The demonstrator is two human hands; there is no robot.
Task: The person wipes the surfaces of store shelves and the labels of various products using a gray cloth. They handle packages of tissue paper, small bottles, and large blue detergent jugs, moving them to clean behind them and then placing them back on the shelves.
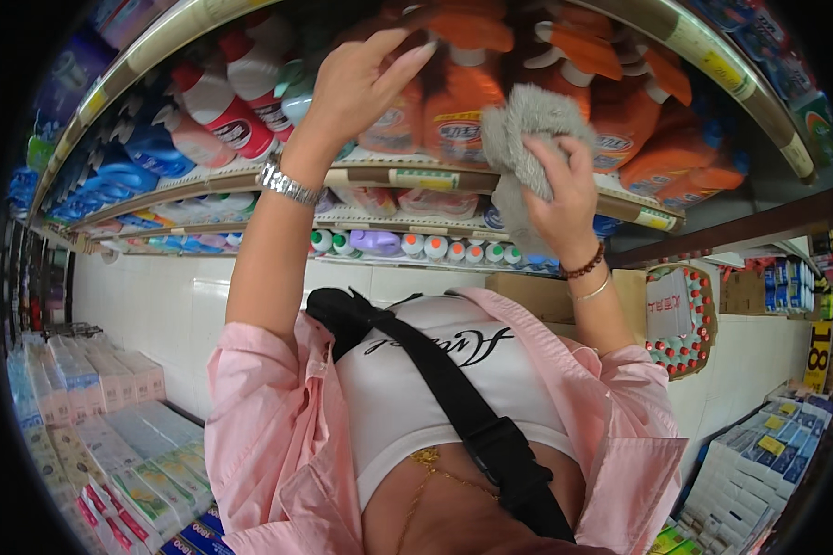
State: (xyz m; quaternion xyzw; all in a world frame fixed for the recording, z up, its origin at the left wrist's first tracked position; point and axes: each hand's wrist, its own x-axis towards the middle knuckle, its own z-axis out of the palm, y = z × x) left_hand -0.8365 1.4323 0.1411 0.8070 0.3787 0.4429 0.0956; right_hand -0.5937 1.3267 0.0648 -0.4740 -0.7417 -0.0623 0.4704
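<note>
In the upper middle, my left hand (pixel 366 83) reaches up to the shelf with thumb and fingers apart. Its fingertips are beside the trigger top of an orange spray bottle (pixel 466 106), and I see nothing in its grasp. To the right, a fluffy grey cloth (pixel 539 116) is bunched in my right hand (pixel 565 190), with part of it hanging below the shelf edge. The cloth is in front of the orange bottles and hides some of them. More orange spray bottles (pixel 625 116) stand close together behind and to the right of it.
A shelf edge with price labels (pixel 416 178) runs below the bottles. Red and white bottles (pixel 231 116) and blue bottles (pixel 157 148) stand to the left. Lower shelves hold capped bottles (pixel 435 247). Tissue packs (pixel 139 444) are stacked at lower left, a bottle carton (pixel 680 324) at right.
</note>
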